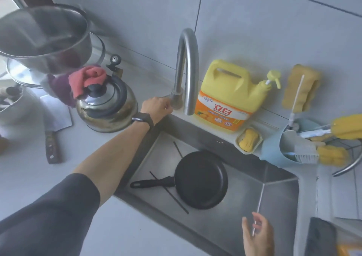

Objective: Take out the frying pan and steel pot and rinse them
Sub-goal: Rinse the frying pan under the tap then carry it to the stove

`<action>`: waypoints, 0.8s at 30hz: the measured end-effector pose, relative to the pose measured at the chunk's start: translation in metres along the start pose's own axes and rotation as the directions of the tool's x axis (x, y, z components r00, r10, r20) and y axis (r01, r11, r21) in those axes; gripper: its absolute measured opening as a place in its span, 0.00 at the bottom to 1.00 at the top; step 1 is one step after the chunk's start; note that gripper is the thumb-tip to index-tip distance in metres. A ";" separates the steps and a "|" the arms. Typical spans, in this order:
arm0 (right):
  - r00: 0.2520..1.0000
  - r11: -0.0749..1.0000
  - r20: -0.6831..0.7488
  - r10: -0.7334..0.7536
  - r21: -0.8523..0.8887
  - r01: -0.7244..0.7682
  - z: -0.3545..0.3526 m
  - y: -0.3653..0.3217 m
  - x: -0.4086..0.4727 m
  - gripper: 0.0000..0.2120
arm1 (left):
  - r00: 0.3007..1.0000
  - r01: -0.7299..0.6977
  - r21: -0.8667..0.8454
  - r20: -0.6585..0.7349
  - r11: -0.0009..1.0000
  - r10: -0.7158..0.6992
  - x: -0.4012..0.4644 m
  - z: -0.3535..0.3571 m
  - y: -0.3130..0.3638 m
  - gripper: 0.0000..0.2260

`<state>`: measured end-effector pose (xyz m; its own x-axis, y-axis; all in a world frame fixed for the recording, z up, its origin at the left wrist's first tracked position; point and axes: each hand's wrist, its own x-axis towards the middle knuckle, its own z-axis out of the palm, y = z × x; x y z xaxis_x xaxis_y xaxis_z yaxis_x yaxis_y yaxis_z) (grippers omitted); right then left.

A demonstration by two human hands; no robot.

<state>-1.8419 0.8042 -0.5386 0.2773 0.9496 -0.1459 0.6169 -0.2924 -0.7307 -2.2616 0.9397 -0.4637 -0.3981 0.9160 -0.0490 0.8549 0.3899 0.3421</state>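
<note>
Left hand [157,107] seemingly gripping tap handle [170,97]

The left arm wears a dark, charcoal-grey sleeve [49,214] that fits close and ends near the elbow, its hem a smooth curved edge; the forearm beyond it is bare; a dark watch [142,119] with a black band and a rounded rectangular face circles the wrist; the left hand [157,107] is bare, with no glove; the right hand [257,234] shows only in part at the lower edge, also bare, its fingers [247,226] slim and ungloved; no sleeve shows there.
</note>
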 end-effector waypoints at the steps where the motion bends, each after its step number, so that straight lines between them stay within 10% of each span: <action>1: 1.000 1.000 0.015 0.002 -0.024 -0.001 -0.001 0.002 -0.001 0.13 | 1.000 -0.012 -0.020 -0.007 1.000 0.012 0.002 0.002 -0.004 0.06; 10: 0.988 0.988 0.115 0.107 -0.119 -0.093 -0.001 0.028 -0.007 0.12 | 0.990 -0.034 -0.089 -0.140 0.995 0.021 -0.009 0.019 -0.029 0.09; 15: 0.980 0.988 0.162 0.118 -0.118 -0.100 0.010 0.025 0.002 0.12 | 0.892 0.148 -0.389 -0.344 0.910 -0.292 -0.079 0.034 -0.029 0.09; 18: 0.956 0.987 0.273 0.109 -0.141 -0.072 0.028 0.021 0.018 0.11 | 0.988 0.153 -0.201 0.010 0.968 -0.155 -0.129 0.078 -0.032 0.06; 21: 0.889 0.985 0.442 0.124 -0.161 -0.058 0.056 0.028 0.052 0.12 | 0.807 0.000 -0.002 0.590 1.000 0.001 -0.150 0.128 -0.048 0.15; 24: 0.804 0.966 0.567 0.182 -0.258 -0.037 0.090 0.046 0.084 0.14 | 0.688 -0.187 0.078 0.722 0.979 0.074 -0.151 0.172 -0.066 0.18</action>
<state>-1.8566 0.8806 -0.6445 -0.0824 0.7739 -0.6279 0.7753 -0.3461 -0.5283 -2.2004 0.7917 -0.6400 0.0297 0.7274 -0.6856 0.9376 0.2175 0.2713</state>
